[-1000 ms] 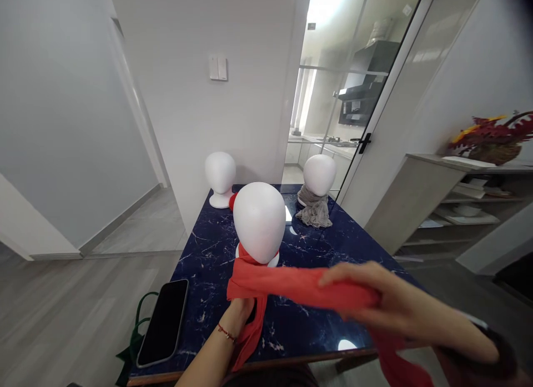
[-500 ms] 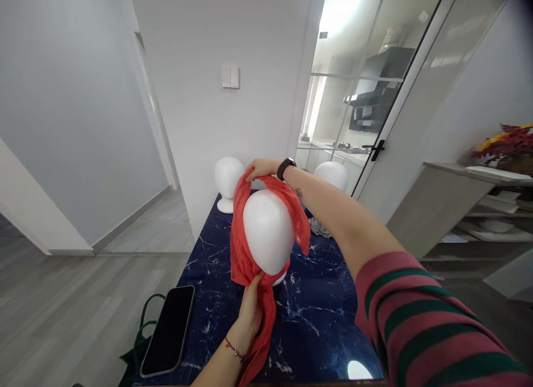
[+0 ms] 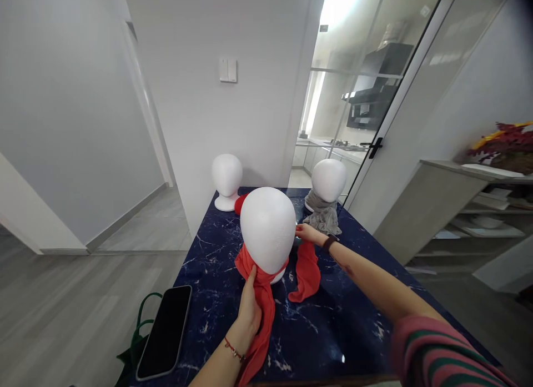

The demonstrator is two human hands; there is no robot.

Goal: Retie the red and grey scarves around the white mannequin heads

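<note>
while the left hand (image 3: 250, 312) gripped one hanging end of the red fabric scarf (image 3: 262, 298) at six o'clock of the white foam mannequin head (image 3: 268, 229), the right hand (image 3: 307, 232) pinched the other end at three o'clock, on the dark blue marble table (image 3: 316, 326).

Matt foam head (image 3: 267, 229); soft red cloth scarf (image 3: 261, 298); glossy marbled tabletop (image 3: 316, 331).

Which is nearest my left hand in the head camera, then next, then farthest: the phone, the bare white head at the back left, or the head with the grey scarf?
From the left hand:
1. Phone, at the table's left edge.
2. Bare white head, back left.
3. Head with grey scarf, back right.
</note>
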